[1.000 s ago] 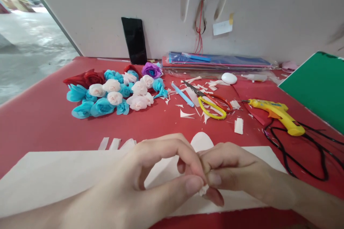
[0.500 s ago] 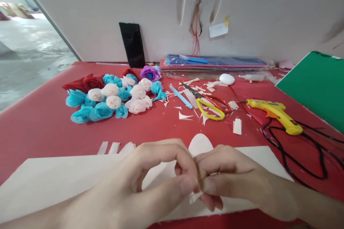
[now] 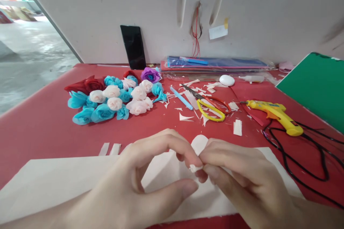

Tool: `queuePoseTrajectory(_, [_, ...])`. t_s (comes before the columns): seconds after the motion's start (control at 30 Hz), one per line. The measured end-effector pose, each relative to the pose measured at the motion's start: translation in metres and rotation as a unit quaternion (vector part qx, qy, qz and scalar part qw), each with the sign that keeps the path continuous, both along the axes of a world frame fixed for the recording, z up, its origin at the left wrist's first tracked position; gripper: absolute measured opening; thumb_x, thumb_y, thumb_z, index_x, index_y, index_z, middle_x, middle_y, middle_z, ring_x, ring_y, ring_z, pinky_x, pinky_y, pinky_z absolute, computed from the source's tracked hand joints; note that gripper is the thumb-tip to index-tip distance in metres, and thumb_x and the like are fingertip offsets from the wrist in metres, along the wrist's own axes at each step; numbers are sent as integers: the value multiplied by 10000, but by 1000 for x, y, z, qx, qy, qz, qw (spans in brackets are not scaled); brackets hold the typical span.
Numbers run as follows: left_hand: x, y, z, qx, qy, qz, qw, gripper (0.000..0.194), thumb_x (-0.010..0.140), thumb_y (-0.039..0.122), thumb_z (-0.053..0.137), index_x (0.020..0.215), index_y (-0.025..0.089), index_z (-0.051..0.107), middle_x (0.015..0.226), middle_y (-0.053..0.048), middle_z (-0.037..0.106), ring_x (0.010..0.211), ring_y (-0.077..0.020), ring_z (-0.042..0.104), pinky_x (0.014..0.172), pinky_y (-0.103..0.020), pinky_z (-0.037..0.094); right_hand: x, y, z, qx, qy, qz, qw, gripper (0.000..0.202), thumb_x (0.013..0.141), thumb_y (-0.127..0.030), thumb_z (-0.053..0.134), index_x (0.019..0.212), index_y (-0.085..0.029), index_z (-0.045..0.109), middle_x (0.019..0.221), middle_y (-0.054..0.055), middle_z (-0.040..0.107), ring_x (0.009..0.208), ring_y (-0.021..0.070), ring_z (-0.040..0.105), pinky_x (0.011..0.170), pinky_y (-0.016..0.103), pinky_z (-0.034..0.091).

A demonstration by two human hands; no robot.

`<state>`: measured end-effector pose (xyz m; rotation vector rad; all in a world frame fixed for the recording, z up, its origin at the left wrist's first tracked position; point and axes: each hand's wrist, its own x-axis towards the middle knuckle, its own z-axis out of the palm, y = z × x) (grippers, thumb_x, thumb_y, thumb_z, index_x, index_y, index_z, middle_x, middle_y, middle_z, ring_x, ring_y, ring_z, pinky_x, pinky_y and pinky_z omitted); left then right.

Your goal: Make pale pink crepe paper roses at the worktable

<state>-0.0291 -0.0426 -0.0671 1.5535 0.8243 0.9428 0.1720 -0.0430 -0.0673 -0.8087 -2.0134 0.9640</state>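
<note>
A small rolled bit of white crepe paper (image 3: 195, 168) is pinched at the fingertips of my right hand (image 3: 242, 177). My left hand (image 3: 153, 171) curves in from the other side, its index fingertip touching the roll and its thumb standing apart below. Behind the fingers, a white rounded paper petal (image 3: 199, 144) sticks up; I cannot tell whether it joins the roll. Under both hands lies a large cream paper sheet (image 3: 67, 171). Small white paper strips (image 3: 115, 149) rest at its far edge, partly hidden by my left hand.
Paper flowers (image 3: 114, 103) in blue, pale pink, red and purple cluster at the left. Scissors (image 3: 211, 110), a blue pen (image 3: 181, 98) and paper scraps lie mid-table. A yellow glue gun (image 3: 276, 112) with a black cord is at the right. A phone (image 3: 133, 46) leans against the wall.
My left thumb has moved away from the paper, opening a gap below the index finger. My right hand has turned, and the rolled paper bit now shows higher, between the fingertips.
</note>
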Motion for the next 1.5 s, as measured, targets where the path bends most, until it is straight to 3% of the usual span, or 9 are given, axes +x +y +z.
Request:
queuePoseTrajectory(0.23, [-1,1,0,18,3,4,1000,130,819,170,706,858,294,697,795,54,664,756,-133,612,799,-238,535,-4,1,4,66,-42,-19,997,162,901,-76,537,794,-158,627,686,-19,620,597,77,564,638,189,467])
queuePoseTrajectory(0.47, [0,1,-3,49,-2,6,999,146,837,155,711,844,300,696,808,82,671,718,-90,600,791,-184,516,-3,-1,2,74,-52,-8,996,192,905,-66,517,752,-162,585,641,-31,551,560,77,505,579,194,442])
queuePoseTrajectory(0.67, [-3,2,-2,76,31,23,996,194,812,153,738,874,320,663,805,88,660,754,-106,586,779,-183,514,1,-2,3,71,-28,-7,997,161,897,-43,533,848,-157,636,754,13,661,650,96,584,579,181,468])
queuePoseTrajectory(0.97, [-5,1,1,210,48,72,974,164,800,165,761,867,293,682,813,53,704,711,-136,610,717,-245,517,3,-2,-5,173,-60,-27,983,135,901,-59,540,945,-160,620,791,55,706,677,151,622,620,258,512])
queuePoseTrajectory(1.13, [-2,5,8,301,84,76,947,120,817,121,721,777,220,667,686,58,688,658,-110,633,712,-228,547,2,-3,-4,226,-67,-35,971,109,906,-59,557,907,-143,626,768,54,711,650,142,622,603,242,533])
queuePoseTrajectory(1.33, [-3,5,9,337,93,72,934,140,792,66,705,789,205,697,705,35,709,645,-117,623,680,-264,552,-1,-4,-4,227,-51,-43,972,116,917,-57,542,920,-144,620,767,45,710,649,134,628,612,230,540])
queuePoseTrajectory(1.5, [-2,2,4,350,88,90,928,208,767,118,762,919,231,676,814,39,731,703,-127,628,740,-291,559,-1,-5,-4,221,-41,-44,973,96,930,-88,531,905,-153,597,752,41,692,637,127,617,598,228,533])
